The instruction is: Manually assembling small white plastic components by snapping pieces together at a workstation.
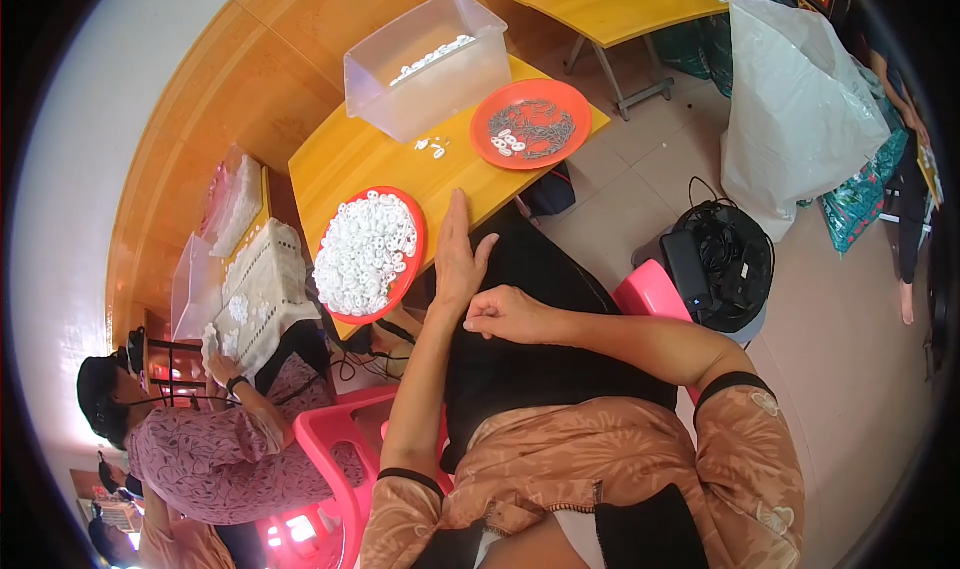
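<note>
My left hand [460, 254] is held over my lap beside the table edge, its fingers stretched out and the thumb apart, with nothing in it. Close to my left wrist, my right hand [510, 314] has its fingers curled in toward the thumb; nothing shows between them. Just left of my left hand, a red plate [418, 231] is heaped with small white oval plastic pieces [365, 254]. Farther off, an orange-red plate [545, 91] holds many small grey metal-looking pieces [550, 129] and several white ones [508, 143].
A translucent plastic bin [420, 109] with white pieces stands on the yellow table [335, 164]. To the left, a person [230, 454] works at another table. A pink stool [650, 294], a black bucket of cables [735, 269] and a large white sack [790, 119] are at right.
</note>
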A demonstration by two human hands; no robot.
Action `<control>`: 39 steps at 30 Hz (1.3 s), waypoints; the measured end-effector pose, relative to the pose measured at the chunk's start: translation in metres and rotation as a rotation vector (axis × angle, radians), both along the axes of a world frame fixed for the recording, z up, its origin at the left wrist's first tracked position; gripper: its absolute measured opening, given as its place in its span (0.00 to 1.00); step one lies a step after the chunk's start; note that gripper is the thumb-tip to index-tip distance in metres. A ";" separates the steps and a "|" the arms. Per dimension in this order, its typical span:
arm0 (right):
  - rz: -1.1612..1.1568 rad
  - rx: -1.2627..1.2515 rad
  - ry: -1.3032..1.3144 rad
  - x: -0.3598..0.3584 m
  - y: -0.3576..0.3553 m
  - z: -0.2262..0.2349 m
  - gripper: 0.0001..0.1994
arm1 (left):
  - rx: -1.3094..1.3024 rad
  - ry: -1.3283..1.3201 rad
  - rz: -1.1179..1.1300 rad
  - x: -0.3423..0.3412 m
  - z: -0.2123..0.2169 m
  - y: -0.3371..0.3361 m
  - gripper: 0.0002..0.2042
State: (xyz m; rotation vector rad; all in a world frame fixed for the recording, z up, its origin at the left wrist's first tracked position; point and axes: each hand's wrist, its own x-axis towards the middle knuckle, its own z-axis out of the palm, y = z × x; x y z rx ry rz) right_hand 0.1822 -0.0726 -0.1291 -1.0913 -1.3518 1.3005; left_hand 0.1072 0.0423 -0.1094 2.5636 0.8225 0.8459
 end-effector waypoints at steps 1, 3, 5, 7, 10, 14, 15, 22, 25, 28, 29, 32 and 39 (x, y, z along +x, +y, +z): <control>-0.002 0.000 0.001 0.000 -0.001 0.001 0.10 | -0.008 -0.061 0.015 0.000 0.002 -0.002 0.36; -0.005 -0.009 -0.013 0.001 -0.001 0.004 0.10 | 0.031 -0.111 0.034 -0.001 0.011 -0.007 0.34; -0.006 -0.021 -0.026 0.002 -0.002 0.004 0.10 | 0.068 -0.161 0.055 -0.003 0.021 -0.011 0.32; -0.004 -0.046 -0.033 0.002 -0.002 0.005 0.10 | -0.001 -0.294 0.069 -0.010 0.030 -0.014 0.24; 0.027 -0.055 -0.019 0.001 -0.003 0.005 0.10 | -0.417 -0.643 0.152 -0.021 0.074 -0.045 0.10; 0.043 -0.099 -0.022 0.000 -0.005 0.007 0.09 | -0.697 -1.036 -0.659 -0.046 0.138 -0.104 0.05; 0.048 -0.092 -0.003 -0.002 -0.005 0.007 0.09 | -0.779 -0.975 -1.160 -0.054 0.154 -0.112 0.06; 0.068 -0.069 0.091 -0.005 0.000 -0.013 0.09 | -0.772 -0.844 -1.189 -0.052 0.205 -0.170 0.13; 0.104 -0.113 0.050 -0.002 0.001 -0.005 0.08 | -0.796 -0.994 -1.210 -0.050 0.201 -0.176 0.09; 0.090 -0.105 0.070 -0.002 -0.001 -0.005 0.08 | -0.762 -1.119 -1.227 -0.046 0.197 -0.177 0.07; 0.093 -0.140 0.046 0.000 -0.002 -0.002 0.08 | -0.763 -1.126 -1.223 -0.047 0.195 -0.176 0.07; 0.101 -0.156 0.033 -0.003 -0.001 -0.004 0.08 | -0.753 -1.151 -1.240 -0.051 0.196 -0.175 0.06; 0.116 -0.179 0.020 -0.006 -0.002 -0.003 0.08 | -0.782 -1.197 -1.319 -0.054 0.193 -0.173 0.05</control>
